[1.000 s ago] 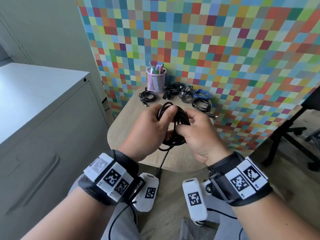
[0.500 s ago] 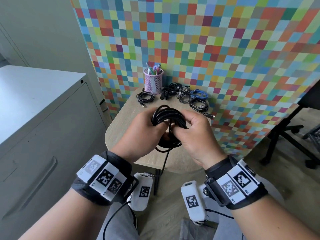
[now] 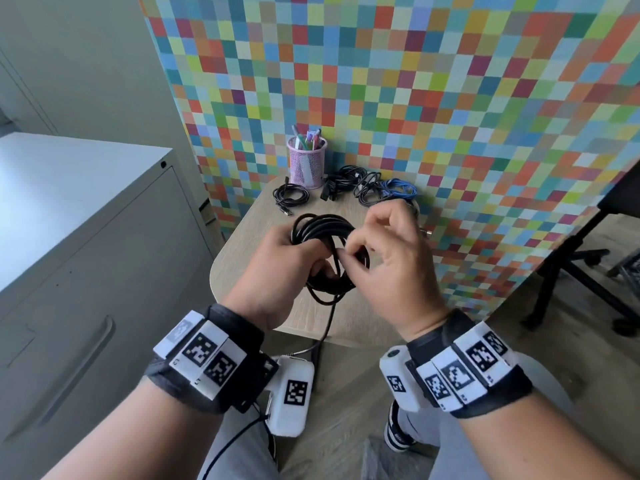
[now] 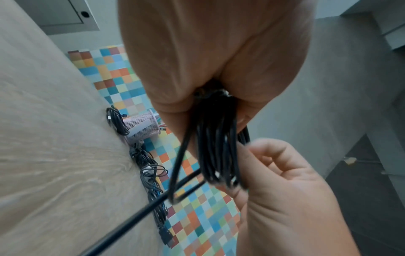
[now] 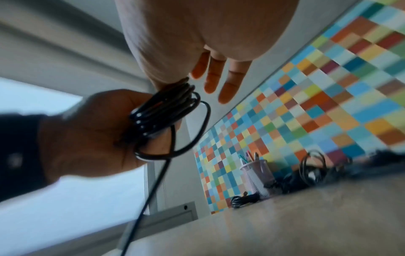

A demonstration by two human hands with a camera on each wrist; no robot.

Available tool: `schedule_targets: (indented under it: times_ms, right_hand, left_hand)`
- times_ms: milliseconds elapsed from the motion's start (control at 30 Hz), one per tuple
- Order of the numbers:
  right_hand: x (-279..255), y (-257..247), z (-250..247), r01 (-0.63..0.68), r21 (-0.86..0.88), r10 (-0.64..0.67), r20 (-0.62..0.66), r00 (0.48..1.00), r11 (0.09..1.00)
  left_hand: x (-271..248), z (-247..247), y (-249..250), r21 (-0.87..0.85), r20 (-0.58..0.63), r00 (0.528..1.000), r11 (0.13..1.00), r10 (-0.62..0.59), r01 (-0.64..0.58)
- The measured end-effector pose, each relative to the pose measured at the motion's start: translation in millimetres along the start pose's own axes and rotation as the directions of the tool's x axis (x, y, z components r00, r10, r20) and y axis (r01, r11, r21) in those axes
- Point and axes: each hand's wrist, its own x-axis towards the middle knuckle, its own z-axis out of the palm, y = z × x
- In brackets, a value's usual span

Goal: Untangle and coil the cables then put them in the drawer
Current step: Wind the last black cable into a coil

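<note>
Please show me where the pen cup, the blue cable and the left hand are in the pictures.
pen cup (image 3: 307, 165): head view, on its pink mesh wall.
blue cable (image 3: 398, 189): head view, on its tangled loops.
left hand (image 3: 277, 268): head view, on its back.

the coiled round cable (image 3: 323, 233) in the hands is glossy black. behind the pale wood-grain table (image 3: 242, 258) stands a partition panel (image 3: 415, 81) chequered in small squares of blue, green, yellow, orange, red and purple. the mesh pen cup (image 3: 307, 164) is pink, holding green, pink and purple pens. beside it lie black cables (image 3: 290, 197) and one bright blue cable (image 3: 398, 189). the metal filing cabinet (image 3: 79, 220) is light grey. the wrist bands (image 3: 207, 358) are black with white tags bearing black square codes.
</note>
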Motion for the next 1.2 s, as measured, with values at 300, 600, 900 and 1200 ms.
schedule_targets:
  times_ms: [300,600,900,1200]
  right_hand:
    - [-7.0,-12.5,12.5,-0.442,0.122,0.353,0.433,0.829,0.888]
    - [7.3,-19.5,-6.7,-0.801,0.471,0.499,0.627,0.598,0.369]
    - [12.3,-26.0,-5.9,-0.724,0.533,0.513,0.512,0.689,0.439]
    - [18.2,-26.1,-17.3,-0.688,0.554,0.497,0.479,0.724,0.468]
  left_hand:
    - [-0.8,-6.8,9.9,0.107,0.01,0.989,0.984,0.145,-0.146]
    - [1.3,-43.2,-2.3,0.664,-0.02,0.952,0.716,0.304,-0.215]
    - [5.8,-38.2,-2.4,0.769,-0.005,0.913,0.585,0.408,-0.257]
    - [17.1,-39.1,-1.9,0.793,-0.035,0.881,0.549,0.473,-0.263]
